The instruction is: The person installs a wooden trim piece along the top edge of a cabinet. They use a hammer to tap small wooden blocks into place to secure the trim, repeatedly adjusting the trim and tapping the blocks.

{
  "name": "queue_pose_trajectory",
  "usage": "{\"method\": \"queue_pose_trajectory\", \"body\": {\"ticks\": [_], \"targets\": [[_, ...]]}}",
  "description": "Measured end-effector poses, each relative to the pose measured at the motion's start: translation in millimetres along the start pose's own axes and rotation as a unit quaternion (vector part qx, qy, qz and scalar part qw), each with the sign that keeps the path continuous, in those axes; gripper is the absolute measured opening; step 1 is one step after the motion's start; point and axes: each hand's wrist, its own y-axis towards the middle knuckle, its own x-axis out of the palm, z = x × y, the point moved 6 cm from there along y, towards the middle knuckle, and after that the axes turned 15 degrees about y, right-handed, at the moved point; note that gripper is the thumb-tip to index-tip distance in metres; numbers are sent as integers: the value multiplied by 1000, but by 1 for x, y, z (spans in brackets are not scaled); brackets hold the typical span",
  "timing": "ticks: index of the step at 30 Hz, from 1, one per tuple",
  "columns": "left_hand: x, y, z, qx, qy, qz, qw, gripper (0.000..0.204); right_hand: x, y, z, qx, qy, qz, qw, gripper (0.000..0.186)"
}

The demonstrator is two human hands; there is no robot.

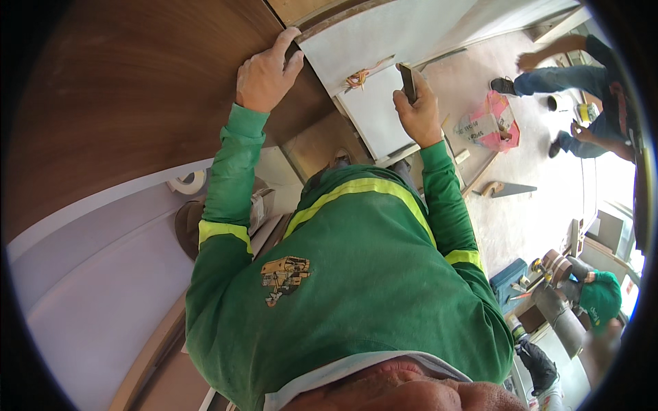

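A large dark brown wood-grain panel [137,89] fills the upper left. My left hand [266,77] rests at its right edge, thumb and index finger spread apart along the corner. In my right hand [419,113] is a small flat dark bar [408,83], gripped between thumb and fingers and raised; its exact kind is unclear. Below and beside it stands a white board [377,123]. A bundle of orange cord [356,80] hangs against the pale surface between my two hands.
A pink and white bag [504,120] and a handsaw [514,189] lie on the floor to the right. One person [603,89] is at upper right; another in a green cap [601,298] is lower right, by a blue toolbox [506,284]. A tape roll [197,181] is at left.
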Motion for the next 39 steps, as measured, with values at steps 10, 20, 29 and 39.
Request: {"method": "queue_pose_trajectory", "body": {"ticks": [10, 20, 29, 39], "targets": [[-4, -14, -3, -26, -113, 68, 991, 50, -17, -74, 41, 76, -51, -14, 996, 55], [-43, -62, -48, -89, -295, 218, 926, 34, -80, -181, 144, 156, -134, 25, 978, 39], [1, -102, -95, -162, -363, 236, 887, 19, -180, -348, 267, 451, -310, -36, 836, 35], [17, -112, -112, -134, -365, 244, 889, 18, -173, -322, 254, 471, -289, -64, 831, 38]]}}
